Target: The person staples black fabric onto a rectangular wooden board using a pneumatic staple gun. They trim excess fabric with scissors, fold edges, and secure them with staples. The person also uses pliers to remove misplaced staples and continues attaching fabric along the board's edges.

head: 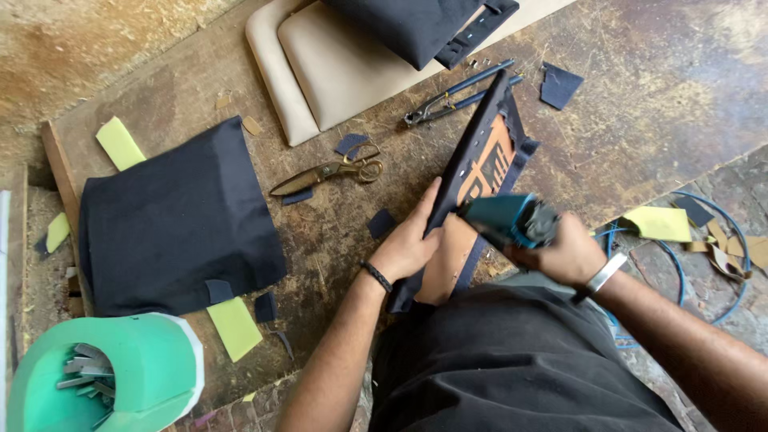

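— Which way does the panel run?

— The fabric-covered panel (472, 172) stands on edge, tilted, on the worn wooden bench (336, 232). Its long axis goes from the near end by the person's lap up and to the right, toward the blue-handled pliers (456, 94). The brown board face with cut slots turns right; dark navy cloth wraps its edges.

— And the hands?

— The left hand (408, 244) lies flat along the panel's left edge, fingers (428, 204) stretched out and pressed on the cloth, steadying rather than clasping. The right hand (564, 252) has its fingers curled tight around a teal power tool (512, 220), whose nose meets the panel's lower right side.

— Can you tell what sort of tool?

— Not well; it is blurred, and its tip is hidden against the panel. The panel's near end is also covered by the left hand and the lap.

— What lies round about?

— Brass-coloured scissors (332, 170) just left of the panel, small navy scraps near them. Farther left, a navy fabric piece (176, 216) over yellow-green foam (236, 326). At the top, a beige cushion (320, 72) with a dark cover on it, cut off by the frame. Bottom left, a green foam tub (152, 364) with grey metal strips, partly cropped. A blue hose (720, 220) loops at the right.
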